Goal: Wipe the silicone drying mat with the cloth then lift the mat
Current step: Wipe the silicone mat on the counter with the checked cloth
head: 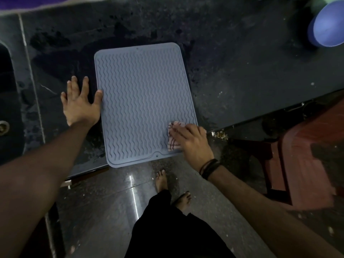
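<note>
1. Grey-blue ribbed silicone drying mat (143,101) lay flat at the dark stone counter's (232,75) front edge.
2. Right hand (193,140), fingers straight, pressed a striped cloth (174,144) onto the mat's near right corner.
3. Left hand (80,105) rested spread-fingered beside the mat's left edge, thumb touching it.

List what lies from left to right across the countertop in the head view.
Sink drain → left hand → silicone drying mat → cloth under the right hand → blue bowl.
</note>
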`<state>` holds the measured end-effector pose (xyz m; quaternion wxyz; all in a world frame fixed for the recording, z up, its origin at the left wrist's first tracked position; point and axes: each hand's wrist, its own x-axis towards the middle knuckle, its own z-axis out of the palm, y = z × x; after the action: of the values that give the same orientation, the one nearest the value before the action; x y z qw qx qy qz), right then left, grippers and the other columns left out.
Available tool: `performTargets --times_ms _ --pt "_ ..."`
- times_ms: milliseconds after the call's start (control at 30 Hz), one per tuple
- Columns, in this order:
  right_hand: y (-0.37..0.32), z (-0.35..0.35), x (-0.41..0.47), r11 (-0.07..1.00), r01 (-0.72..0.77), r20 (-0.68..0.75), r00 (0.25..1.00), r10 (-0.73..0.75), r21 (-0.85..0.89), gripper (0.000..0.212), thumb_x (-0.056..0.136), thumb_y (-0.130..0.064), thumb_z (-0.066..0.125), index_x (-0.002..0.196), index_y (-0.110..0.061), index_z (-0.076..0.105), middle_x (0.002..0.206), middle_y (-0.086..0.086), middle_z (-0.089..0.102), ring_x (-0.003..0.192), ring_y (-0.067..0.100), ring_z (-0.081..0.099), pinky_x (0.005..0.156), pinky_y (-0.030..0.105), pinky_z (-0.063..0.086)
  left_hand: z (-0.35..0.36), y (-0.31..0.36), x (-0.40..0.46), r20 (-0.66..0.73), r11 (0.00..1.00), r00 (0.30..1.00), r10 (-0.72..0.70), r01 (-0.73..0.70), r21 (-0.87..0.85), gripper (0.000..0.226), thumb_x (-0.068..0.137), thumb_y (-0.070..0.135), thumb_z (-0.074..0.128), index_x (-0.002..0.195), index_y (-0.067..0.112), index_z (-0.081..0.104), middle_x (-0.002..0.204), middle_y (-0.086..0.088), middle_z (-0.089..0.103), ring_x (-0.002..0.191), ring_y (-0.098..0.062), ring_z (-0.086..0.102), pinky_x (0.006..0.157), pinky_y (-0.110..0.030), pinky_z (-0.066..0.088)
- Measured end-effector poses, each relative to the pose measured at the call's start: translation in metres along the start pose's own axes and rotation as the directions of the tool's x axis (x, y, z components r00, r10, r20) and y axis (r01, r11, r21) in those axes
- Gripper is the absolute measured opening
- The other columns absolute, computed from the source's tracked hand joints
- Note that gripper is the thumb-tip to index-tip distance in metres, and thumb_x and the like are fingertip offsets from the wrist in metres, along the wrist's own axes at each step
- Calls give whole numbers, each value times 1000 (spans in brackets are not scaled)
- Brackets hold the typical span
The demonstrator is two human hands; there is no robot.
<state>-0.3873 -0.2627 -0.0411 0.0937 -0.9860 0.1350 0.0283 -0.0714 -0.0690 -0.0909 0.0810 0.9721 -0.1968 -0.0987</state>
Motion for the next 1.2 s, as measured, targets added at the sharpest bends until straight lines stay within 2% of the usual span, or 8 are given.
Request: performTargets --times_ms 133,400,533,700,900,967,1100,1200 --pt "2 4 -37 998 60 45 997 -58 -36 51 81 -10 40 127 -17 60 134 2 56 110 25 41 89 40 30 2 -1 0 -1 1000 1000 1 -1 14 77 101 72 16 165 30 10 173 -5 0 159 -22 -4 128 -47 -1" --pt "-20 -4 -42 997 62 -113 992 -56 47 42 85 -12 44 122 -18 62 131 -1 59 112 23 44 86 39 33 2 -2 -1 -6 1000 1000 2 -2 3 78 100 73 15 165 30 11 173 -5 0 159 -22 -3 127 -47 -1" --pt "-35 12 -23 984 176 -49 983 -176 6 43 87 -10 37 120 -15 64 128 1 60 108 26 47 87 42 37 1 -1 0 -3 1000 1000 2 -2 5 78 100 73 15 165 31 11 173 -4 0 159 -23 -3 127 -49 -1" --pt "0 9 -46 973 222 -16 975 -223 -63 39 87 -12 43 119 -18 65 129 -2 61 109 28 53 90 41 35 2 -1 -1 6 1000 1000 -2 1 15 78 100 73 15 165 31 10 173 -4 -1 159 -23 -3 127 -48 -1" --pt "34 -16 -58 999 17 -128 991 -24 -50 45 79 -11 61 123 -20 63 132 -3 58 109 26 47 86 40 33 2 -1 0 3 1000 1000 -4 4 19 77 101 72 15 165 31 9 173 -5 -1 159 -23 -4 127 -48 -1" --pt "28 -16 -39 1000 -10 -174 985 8 -16 42 83 -9 56 123 -19 63 132 -2 58 109 26 47 86 41 35 3 -1 -1 -2 1000 1000 -3 3 10 77 101 72 16 165 31 10 173 -4 -1 159 -22 -3 127 -48 -1" --pt "11 3 -16 999 -49 -98 994 49 -3 49 77 -2 62 122 -19 63 129 -1 60 105 27 47 85 41 35 2 -1 0 -9 1000 1000 -8 8 5 76 101 71 18 165 32 11 173 -4 0 159 -22 -3 128 -48 0" --pt "15 8 -38 998 -54 -31 998 55 11 46 80 -7 54 124 -20 62 131 -3 59 106 25 46 87 42 38 3 -1 1 -4 1000 1000 -4 4 12 76 101 71 19 165 32 11 173 -4 0 159 -23 -3 127 -48 0"
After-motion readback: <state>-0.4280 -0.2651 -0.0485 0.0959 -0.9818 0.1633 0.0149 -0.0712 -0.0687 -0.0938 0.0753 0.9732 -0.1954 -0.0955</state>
